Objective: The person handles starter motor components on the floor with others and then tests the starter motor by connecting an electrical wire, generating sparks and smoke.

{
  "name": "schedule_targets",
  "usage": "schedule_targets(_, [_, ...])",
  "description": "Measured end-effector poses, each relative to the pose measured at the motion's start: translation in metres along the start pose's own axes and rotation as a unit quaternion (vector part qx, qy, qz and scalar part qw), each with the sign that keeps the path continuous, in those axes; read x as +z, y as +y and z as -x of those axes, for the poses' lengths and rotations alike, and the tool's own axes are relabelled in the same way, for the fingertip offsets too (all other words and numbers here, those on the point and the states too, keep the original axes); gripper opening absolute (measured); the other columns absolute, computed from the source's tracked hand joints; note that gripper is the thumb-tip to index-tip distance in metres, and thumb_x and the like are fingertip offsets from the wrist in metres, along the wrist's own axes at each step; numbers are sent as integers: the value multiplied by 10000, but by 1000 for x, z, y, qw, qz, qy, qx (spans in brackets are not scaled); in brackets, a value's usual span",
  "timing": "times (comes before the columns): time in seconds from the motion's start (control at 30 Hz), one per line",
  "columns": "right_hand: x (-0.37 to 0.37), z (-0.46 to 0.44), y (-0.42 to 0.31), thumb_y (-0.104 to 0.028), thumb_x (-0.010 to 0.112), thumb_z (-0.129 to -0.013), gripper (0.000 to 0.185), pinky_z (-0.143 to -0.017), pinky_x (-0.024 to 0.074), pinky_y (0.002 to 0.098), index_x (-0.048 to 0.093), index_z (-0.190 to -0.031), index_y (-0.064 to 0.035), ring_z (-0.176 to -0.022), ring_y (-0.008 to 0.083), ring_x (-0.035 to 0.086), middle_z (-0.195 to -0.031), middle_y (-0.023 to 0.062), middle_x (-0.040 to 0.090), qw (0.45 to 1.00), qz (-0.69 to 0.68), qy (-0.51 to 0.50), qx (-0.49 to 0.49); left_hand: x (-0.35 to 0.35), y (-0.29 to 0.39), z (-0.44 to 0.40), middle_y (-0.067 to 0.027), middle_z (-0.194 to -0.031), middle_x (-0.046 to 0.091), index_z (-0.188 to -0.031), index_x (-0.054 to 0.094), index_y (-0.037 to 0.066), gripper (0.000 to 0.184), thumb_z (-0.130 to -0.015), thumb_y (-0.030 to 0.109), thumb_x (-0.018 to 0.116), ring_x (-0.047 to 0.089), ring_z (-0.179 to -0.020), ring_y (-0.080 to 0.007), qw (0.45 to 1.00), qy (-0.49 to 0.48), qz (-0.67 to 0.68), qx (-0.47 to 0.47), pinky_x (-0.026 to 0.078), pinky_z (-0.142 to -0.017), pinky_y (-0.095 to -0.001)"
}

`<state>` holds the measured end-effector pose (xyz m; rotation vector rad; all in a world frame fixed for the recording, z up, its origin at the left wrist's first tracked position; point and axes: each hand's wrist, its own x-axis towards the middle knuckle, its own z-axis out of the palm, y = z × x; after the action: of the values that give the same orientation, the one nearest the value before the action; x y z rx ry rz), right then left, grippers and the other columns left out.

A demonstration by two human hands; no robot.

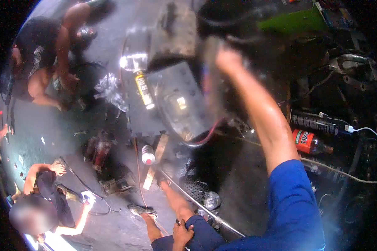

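My right hand (230, 60) is stretched out at the top centre, smeared by motion, against a blurred long dark object (212, 71). Its fingers cannot be made out. My left hand (183, 232) rests on my thigh at the bottom centre, fingers spread and holding nothing. Left of my right hand lies a dark flat panel (186, 83) with a clear curved piece (176, 104) on it. A yellow-labelled tube (144, 90) lies beside that piece.
One person (42, 54) crouches at the upper left; another (60, 205) sits at the lower left with a lit phone. A white bottle (148, 154), a wooden strip (156, 161) and a metal rod (205, 209) are near my legs. At right lies a red-labelled bottle (308, 141).
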<state>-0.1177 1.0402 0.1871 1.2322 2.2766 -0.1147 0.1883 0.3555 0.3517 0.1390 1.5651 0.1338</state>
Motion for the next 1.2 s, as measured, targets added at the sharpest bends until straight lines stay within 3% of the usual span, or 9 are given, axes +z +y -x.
schedule_targets(0.07, [-35, 45, -13, -351, 348, -990, 653, -1075, 334, 544, 121, -1563, -137, -1330, 435, 435, -1494, 252, 377, 998, 49, -26, -42, 3, -4, 0, -302, -1240, 498, -1369, 454, 34, 700, -831, 429, 666, 516, -1141, -475, 1000, 7, 1, 3, 452, -954, -515])
schedule_targets(0.17, [-45, 56, -19, -347, 361, -982, 666, -1088, 323, 539, 114, -1564, -134, -1360, 402, 413, -1504, 242, 367, 999, 18, -6, -36, 5, -8, -6, -299, -1257, 486, -1379, 439, 41, 700, -836, 422, 663, 509, -1158, -469, 1000, 1, -7, -1, 452, -952, -519])
schedule_targets(0.27, [-22, 29, -14, -340, 349, -987, 654, -1094, 313, 548, 117, -1562, -131, -1377, 369, 402, -1505, 228, 374, 997, 67, 16, -35, 7, -8, -4, -292, -1275, 476, -1379, 438, 50, 685, -843, 415, 659, 503, -1170, -461, 1000, -8, -11, -7, 451, -948, -526])
schedule_targets(0.4, [11, -18, 2, -339, 329, -1000, 628, -1107, 288, 566, 131, -1560, -133, -1376, 392, 394, -1511, 217, 368, 996, 60, 49, -54, -1, -4, -2, -278, -1305, 462, -1366, 449, 65, 660, -850, 422, 654, 495, -1186, -459, 1000, -14, -4, -17, 452, -940, -537])
schedule_targets(0.5, [-28, 9, -11, -396, 345, -1001, 624, -1119, 266, 571, 188, -1550, -144, -1376, 379, 395, -1515, 219, 359, 995, 57, -76, 41, 3, -3, -1, -273, -1256, 509, -1302, 481, 19, 647, -833, 418, 678, 524, -1159, -439, 1000, 15, -1, -12, 459, -933, -524])
schedule_targets(0.7, [-4, -28, 35, -379, 381, -982, 620, -1088, 309, 536, 233, -1528, -124, -1334, 368, 438, -1468, 224, 407, 982, 91, 14, -163, 12, -8, -11, -282, -1171, 584, -1194, 515, -64, 550, -833, 309, 698, 569, -1111, -407, 992, 89, 72, 55, 472, -914, -512])
schedule_targets(0.73, [-7, -38, 34, -376, 388, -979, 620, -1083, 316, 530, 241, -1524, -120, -1326, 366, 446, -1460, 225, 415, 982, 88, 28, -167, 14, -10, -9, -281, -1183, 582, -1205, 511, -61, 541, -840, 293, 692, 566, -1115, -414, 990, 110, 59, 71, 473, -911, -522])
schedule_targets(0.83, [-9, -58, 26, -368, 406, -970, 618, -1067, 337, 512, 263, -1512, -110, -1305, 361, 468, -1437, 227, 439, 981, 97, 44, -160, 15, -8, -7, -264, -1237, 540, -1246, 480, -53, 576, -828, 274, 706, 530, -1158, -418, 991, 100, 90, -3, 474, -902, -553])
schedule_targets(1.2, [-16, -72, 33, -337, 473, -935, 610, -1011, 415, 447, 345, -1471, -72, -1227, 340, 547, -1351, 236, 526, 981, 99, 57, -157, 35, -11, -10, -226, -1241, 499, -1249, 463, -18, 557, -841, 282, 695, 492, -1181, -402, 992, 106, 62, -5, 489, -856, -567])
